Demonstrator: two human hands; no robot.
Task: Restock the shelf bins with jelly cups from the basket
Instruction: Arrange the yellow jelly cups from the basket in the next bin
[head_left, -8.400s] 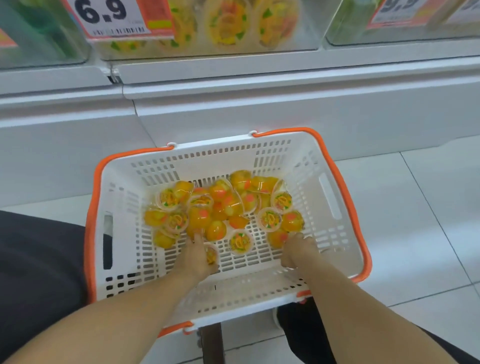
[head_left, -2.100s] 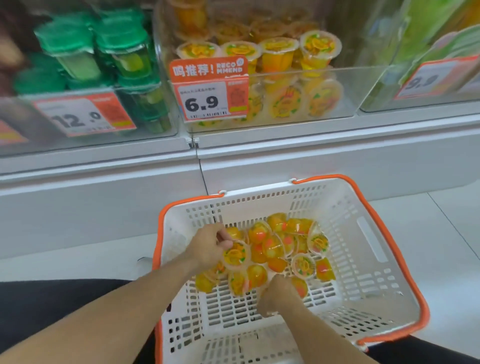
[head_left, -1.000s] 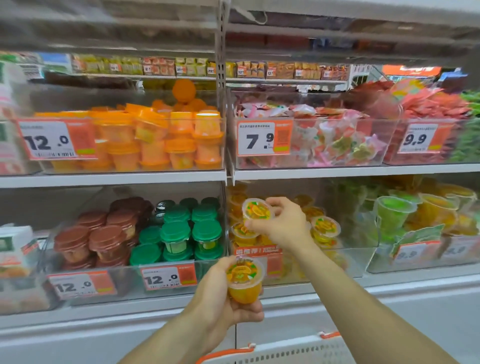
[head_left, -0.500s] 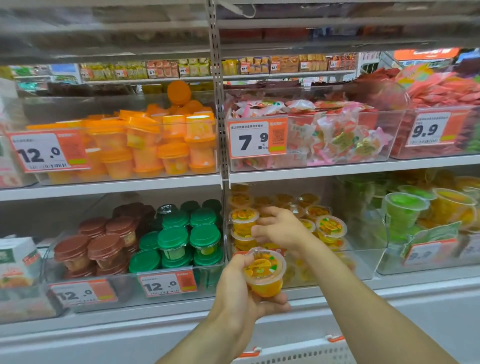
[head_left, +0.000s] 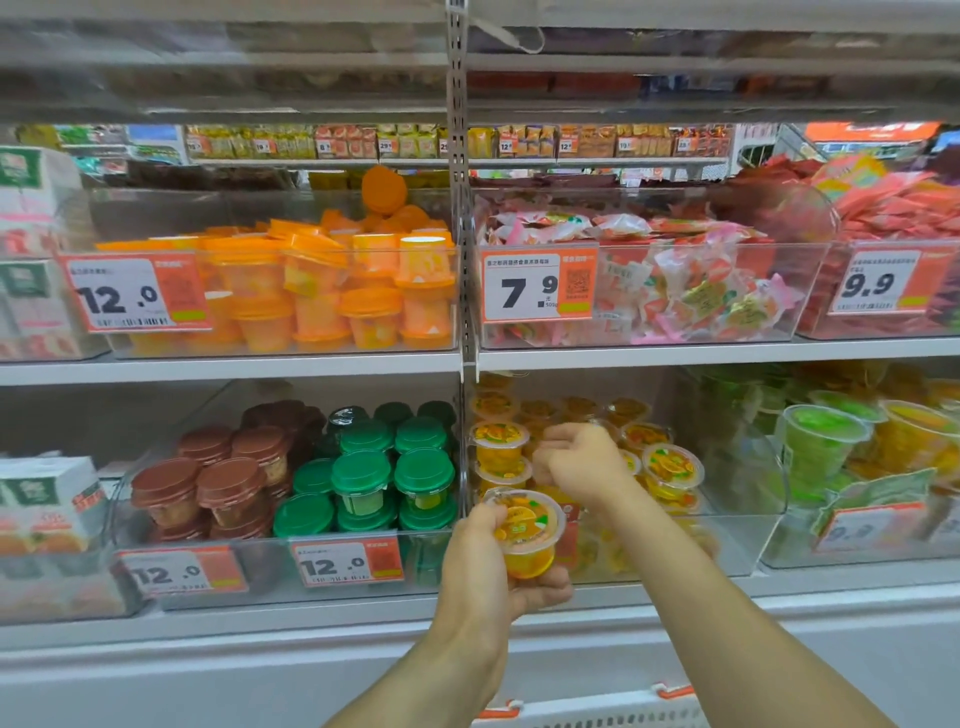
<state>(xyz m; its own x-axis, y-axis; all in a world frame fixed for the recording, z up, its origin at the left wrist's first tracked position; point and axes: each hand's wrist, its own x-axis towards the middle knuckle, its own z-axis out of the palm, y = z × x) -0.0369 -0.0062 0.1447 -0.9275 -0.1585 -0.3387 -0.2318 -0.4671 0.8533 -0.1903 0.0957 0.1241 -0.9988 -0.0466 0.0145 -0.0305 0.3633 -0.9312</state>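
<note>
White shelving unit (head_left: 234, 366) is filling the view, two shelf levels showing, clear plastic bins sitting on both. Upper left bin (head_left: 280, 299) is holding orange-lidded cups behind a 12.0 price tag (head_left: 132, 296). Upper right bin (head_left: 639, 296) is holding pink wrapped sweets, tagged 7.9 (head_left: 535, 286). Lower left bin (head_left: 285, 499) is carrying brown-lidded cups (head_left: 208, 478) beside green-lidded cups (head_left: 384, 473), two 12.0 tags on its front. Lower middle jelly cup bin (head_left: 737, 540) is holding yellow-orange jelly cups (head_left: 670, 470) stacked in rows. Far-right bin is showing green cups (head_left: 821, 441), blurry. White basket (head_left: 597, 709) with orange trim is peeking in at the bottom edge, just below the arms; its contents are hidden.

Left hand (head_left: 488, 566) is grasping one orange jelly cup (head_left: 527, 535), fingers curling under the base and thumb at the rim, the cup tilting its printed lid toward the camera, in front of the lower edge of the jelly cup bin, outside it. Right hand (head_left: 576, 460) is reaching inside that bin above the stocked cups, fingers curled into a loose fist; cannot tell whether it is holding anything, nothing showing in it.
</note>
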